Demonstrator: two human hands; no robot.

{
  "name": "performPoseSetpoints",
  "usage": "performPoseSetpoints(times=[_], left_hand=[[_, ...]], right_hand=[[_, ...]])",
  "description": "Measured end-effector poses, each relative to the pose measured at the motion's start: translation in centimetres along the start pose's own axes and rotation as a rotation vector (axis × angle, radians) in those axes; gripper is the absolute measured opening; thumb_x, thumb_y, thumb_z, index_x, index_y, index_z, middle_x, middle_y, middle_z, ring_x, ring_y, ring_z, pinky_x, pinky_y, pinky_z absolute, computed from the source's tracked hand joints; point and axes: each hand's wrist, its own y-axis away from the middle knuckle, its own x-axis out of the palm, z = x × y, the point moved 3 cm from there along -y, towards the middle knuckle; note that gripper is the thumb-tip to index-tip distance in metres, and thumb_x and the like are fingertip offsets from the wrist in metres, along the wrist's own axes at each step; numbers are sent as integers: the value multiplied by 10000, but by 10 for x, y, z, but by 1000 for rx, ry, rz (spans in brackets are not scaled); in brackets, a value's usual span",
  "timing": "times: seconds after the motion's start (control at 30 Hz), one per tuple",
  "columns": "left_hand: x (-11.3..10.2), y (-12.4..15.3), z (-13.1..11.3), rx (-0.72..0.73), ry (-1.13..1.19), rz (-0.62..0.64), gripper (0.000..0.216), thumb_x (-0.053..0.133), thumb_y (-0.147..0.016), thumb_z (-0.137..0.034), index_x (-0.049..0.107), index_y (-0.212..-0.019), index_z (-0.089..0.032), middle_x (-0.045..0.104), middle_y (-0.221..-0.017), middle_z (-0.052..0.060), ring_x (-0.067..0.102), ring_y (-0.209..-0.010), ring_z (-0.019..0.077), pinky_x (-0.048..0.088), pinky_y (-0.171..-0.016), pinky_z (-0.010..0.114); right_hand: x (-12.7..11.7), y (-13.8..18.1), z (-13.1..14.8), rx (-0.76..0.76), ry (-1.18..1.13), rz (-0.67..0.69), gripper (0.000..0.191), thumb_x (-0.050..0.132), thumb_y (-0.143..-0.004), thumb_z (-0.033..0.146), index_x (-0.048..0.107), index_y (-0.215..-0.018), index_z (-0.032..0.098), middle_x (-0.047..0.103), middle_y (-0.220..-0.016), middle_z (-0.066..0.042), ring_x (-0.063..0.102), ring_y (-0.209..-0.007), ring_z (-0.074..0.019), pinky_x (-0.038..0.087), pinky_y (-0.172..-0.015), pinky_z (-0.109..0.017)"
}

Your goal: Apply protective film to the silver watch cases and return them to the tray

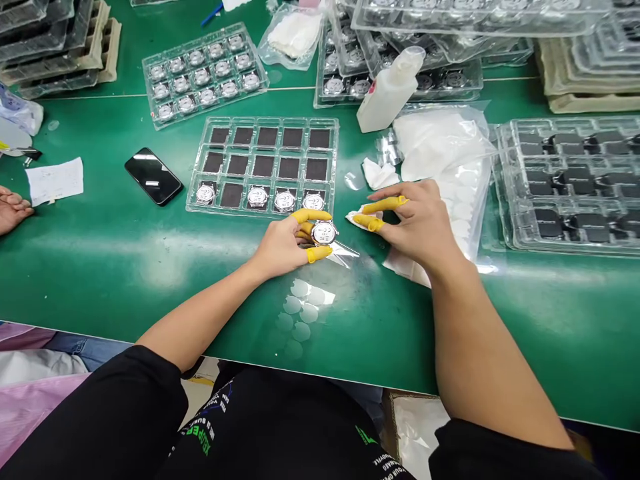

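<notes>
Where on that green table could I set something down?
Bare: tabletop between the phone and left forearm, and beside the right forearm, in front of the right tray. Crowded: around the left hand holding a watch, the right hand with cloth, and the bottle behind.

Left of the watch tray (280, 152), the picture's edge cuts off another person's hand (14, 208), and marks on the paper note (55, 181) are too faint to read. Just below the watch tray, the fine print on the watch (324, 233) is too small to read, and the watch partly covers fingers of the left hand (279, 248). To the tray's right, the right hand (420, 217) hides part of the white cloth (356, 216); farther right, the black-piece tray (575, 245) runs out of view.
</notes>
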Motion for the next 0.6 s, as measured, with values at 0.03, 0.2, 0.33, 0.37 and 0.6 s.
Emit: performPoseSetpoints(times=[0.03, 0.2, 0.33, 0.37, 0.6], left_hand=[[0, 0, 0, 0, 0, 1, 574, 832, -670, -162, 674, -1221, -184, 665, -841, -14, 630, -753, 81, 571, -787, 234], [0, 1, 0, -4, -24, 1, 567, 829, -681, -153, 680, -1227, -190, 676, -853, -7, 637, -740, 84, 566, -773, 238], [-1, 0, 2, 7, -27, -6, 579, 833, -685, -157, 673, -1241, -189, 681, -849, -8, 649, -735, 89, 571, -762, 239], [-1, 0, 3, 13, -23, -2, 579, 835, -685, -161, 672, -1239, -186, 685, -854, -5, 657, -743, 93, 576, -767, 241], [-2, -1, 6, 0, -8, -17, 574, 856, -681, -178, 677, -1226, -173, 691, -852, 2, 654, -715, 92, 573, -730, 236]], right_hand=[[1, -1, 3, -12, -6, 18, 136, 755, -828, 279, 766, -933, 363, 743, -1024, -68, 553, -937, -298, 399, -851, -530], [1, -1, 14, 16, 22, 8, 75, 708, -881, 287, 766, -883, 334, 717, -830, -58, 532, -804, -252, 393, -776, -480], [3, -1, 42, -40, -92, -65, 94, 727, -890, 366, 746, -853, 281, 677, -764, -35, 552, -733, -209, 427, -712, -417], [6, -2, 52, -90, -124, -64, 108, 725, -899, 373, 744, -861, 274, 674, -763, -33, 556, -721, -199, 432, -694, -401], [14, -3, 76, -239, 29, -126, 88, 712, -936, 323, 731, -903, 244, 676, -796, -54, 539, -718, -201, 398, -644, -377]])
